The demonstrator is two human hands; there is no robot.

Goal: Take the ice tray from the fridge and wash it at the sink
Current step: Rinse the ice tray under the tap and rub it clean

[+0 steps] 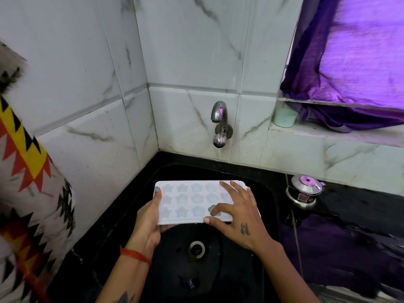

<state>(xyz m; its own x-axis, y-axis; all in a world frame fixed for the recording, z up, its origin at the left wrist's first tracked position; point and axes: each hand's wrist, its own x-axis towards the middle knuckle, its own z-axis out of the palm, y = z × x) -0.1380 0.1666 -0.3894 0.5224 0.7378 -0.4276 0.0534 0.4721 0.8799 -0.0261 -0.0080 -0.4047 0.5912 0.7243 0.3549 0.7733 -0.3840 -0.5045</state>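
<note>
Black sink (270,206): you hold the ice tray (192,201) level above it, below the dry tap (219,124), so runoff should fall toward the drain (196,248). Left hand (148,224): grip grasping the tray's left end. Right hand (237,217): fingers spread, rubbing the moulds.

no readable text, labels or numbers
</note>
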